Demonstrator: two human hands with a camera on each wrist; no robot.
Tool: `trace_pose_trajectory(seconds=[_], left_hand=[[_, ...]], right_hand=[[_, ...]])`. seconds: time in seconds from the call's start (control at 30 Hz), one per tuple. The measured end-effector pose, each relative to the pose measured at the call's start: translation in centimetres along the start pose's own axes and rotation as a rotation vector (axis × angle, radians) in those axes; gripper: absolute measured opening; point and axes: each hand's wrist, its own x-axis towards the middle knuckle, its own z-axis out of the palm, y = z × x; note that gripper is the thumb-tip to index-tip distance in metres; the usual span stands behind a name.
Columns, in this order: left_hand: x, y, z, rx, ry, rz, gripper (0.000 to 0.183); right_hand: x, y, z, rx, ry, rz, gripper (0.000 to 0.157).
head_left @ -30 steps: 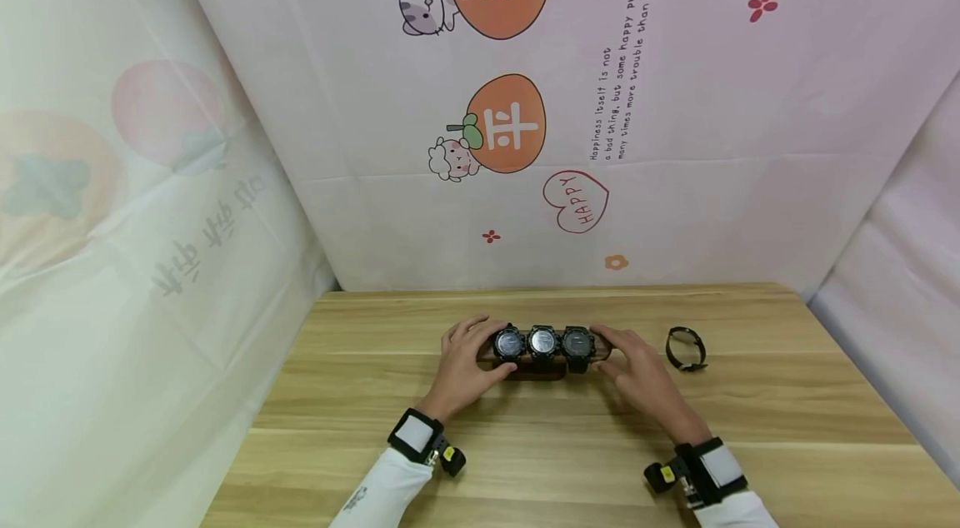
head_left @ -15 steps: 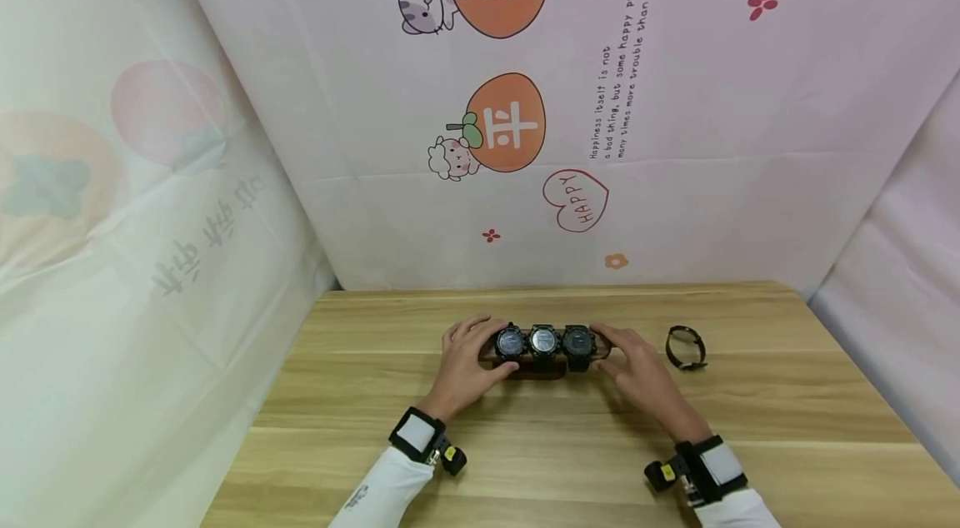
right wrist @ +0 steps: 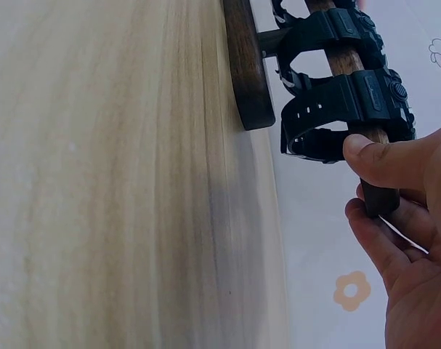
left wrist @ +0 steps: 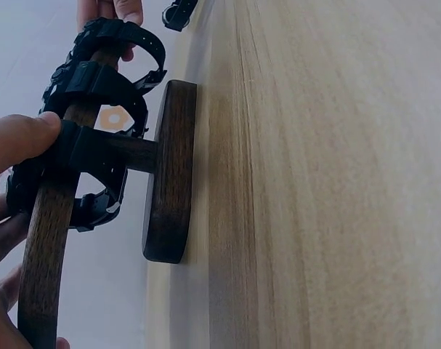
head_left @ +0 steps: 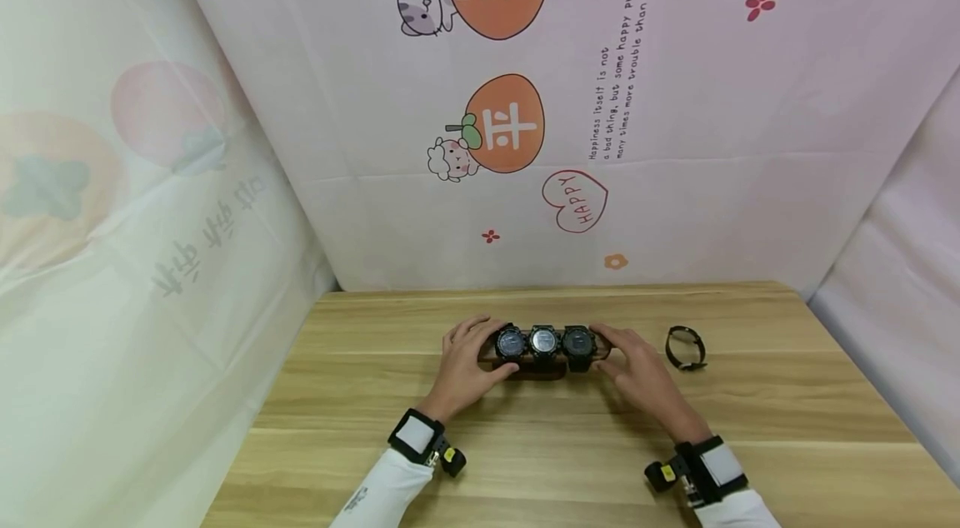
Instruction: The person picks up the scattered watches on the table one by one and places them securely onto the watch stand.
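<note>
— What is done?
— The leftmost watch (head_left: pixel 511 342) is pinched by the left hand's (head_left: pixel 462 367) fingers; three watches (head_left: pixel 543 341) are mounted on the wooden bar (left wrist: pixel 49 240), its end pinched by the right hand (head_left: pixel 640 368).
— Not yet mounted?
— Apparently the black strap loop (head_left: pixel 672 356) on the tabletop (head_left: pixel 562 461).

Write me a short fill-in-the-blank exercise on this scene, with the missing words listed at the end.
1. Between the left hand and the right hand, the stand bears ____ watches.
2. The straps of these watches are ____ in color.
3. In the head view, a loose watch lies on the table to the ____ of the right hand.
4. The heart on the backdrop bears the word ____.

Missing words: three; black; right; HAPPY.
</note>
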Motion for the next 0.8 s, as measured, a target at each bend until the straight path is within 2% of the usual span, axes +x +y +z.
trace_pose_trajectory(seconds=[0.2, 0.57, 0.8], left_hand=[[-0.1, -0.1, -0.2, -0.052, 0.018, 0.002, 0.068], [-0.4, -1.0, -0.8, -0.165, 0.101, 0.066, 0.06], [-0.8, -1.4, -1.7, -0.191, 0.139, 0.085, 0.06]], right_hand=[[0.0, 0.1, 0.0, -0.012, 0.008, -0.01, 0.066], [0.3, 0.8, 0.2, -0.044, 0.01, -0.058, 0.067], [0.1, 1.0, -1.2, -0.017, -0.009, -0.088, 0.073]])
